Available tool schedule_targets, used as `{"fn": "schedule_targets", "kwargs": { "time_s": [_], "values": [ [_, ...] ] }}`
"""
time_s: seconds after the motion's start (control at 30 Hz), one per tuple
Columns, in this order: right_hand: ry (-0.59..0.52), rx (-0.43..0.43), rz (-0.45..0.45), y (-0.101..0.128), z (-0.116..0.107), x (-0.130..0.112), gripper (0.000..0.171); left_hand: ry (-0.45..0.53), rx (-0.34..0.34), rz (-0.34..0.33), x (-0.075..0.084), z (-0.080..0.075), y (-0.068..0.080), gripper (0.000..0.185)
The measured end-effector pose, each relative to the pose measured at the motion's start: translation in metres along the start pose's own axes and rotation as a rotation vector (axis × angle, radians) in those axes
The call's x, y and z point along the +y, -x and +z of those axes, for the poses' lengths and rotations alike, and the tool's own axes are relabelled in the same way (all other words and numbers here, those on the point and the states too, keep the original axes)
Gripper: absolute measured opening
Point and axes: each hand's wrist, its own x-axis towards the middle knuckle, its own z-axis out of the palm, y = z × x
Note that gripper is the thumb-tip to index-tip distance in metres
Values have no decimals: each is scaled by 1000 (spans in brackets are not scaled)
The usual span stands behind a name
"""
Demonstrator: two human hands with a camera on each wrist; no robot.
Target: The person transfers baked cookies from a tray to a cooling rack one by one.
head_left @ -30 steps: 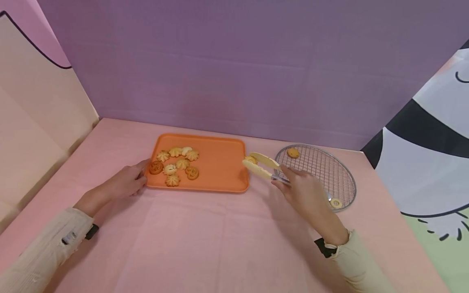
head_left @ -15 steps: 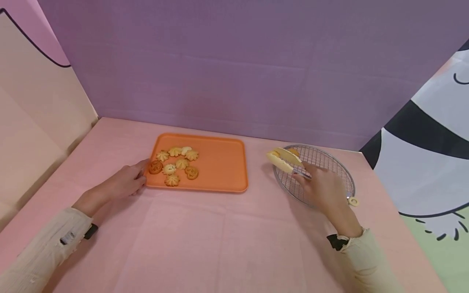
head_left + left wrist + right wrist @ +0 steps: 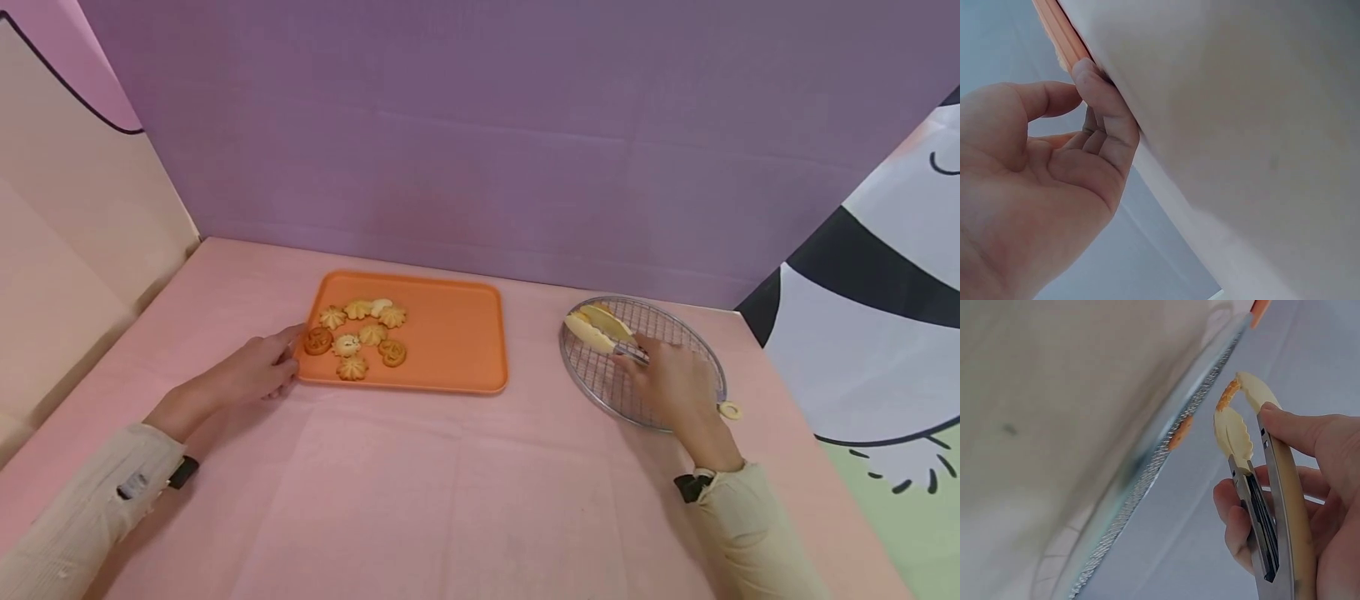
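Note:
My left hand (image 3: 247, 377) holds the left rim of an orange tray (image 3: 457, 333) between thumb and curled fingers. Several cookies, among them a brown pretzel-shaped one (image 3: 392, 352) and a star-shaped one (image 3: 352, 367), lie on the tray's left half. In my right hand (image 3: 678, 387) is a pair of tongs (image 3: 1285, 506) with cream scalloped tips, held over the round wire rack (image 3: 600, 375). A golden cookie (image 3: 1227, 395) is pinched between the tong tips, above the mesh. Another cookie (image 3: 1180, 433) lies on the rack in the right wrist view; the tongs hide it in the head view.
A pink cloth (image 3: 420, 483) covers the table. Behind it rises a purple wall (image 3: 450, 150), with pale panels at the left and a printed panel (image 3: 885, 333) at the right. The tongs' ring end (image 3: 730, 409) sticks out past my right hand.
My right hand has carried the tongs and their cookie rightward, from the tray's right edge to above the rack. The left hand stays at the tray's left rim.

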Motion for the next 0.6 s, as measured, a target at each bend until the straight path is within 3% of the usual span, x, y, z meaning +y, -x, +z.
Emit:
{"fn": "schedule_targets", "kwargs": {
  "time_s": [0.33, 0.6],
  "values": [
    [13, -57, 31, -2, 8, 7, 47, -29, 5, 54, -2, 0, 1, 61],
    [16, -34, 0, -1, 9, 9, 43, -35, -4, 42, 0, -1, -1, 63]
  ]
}}
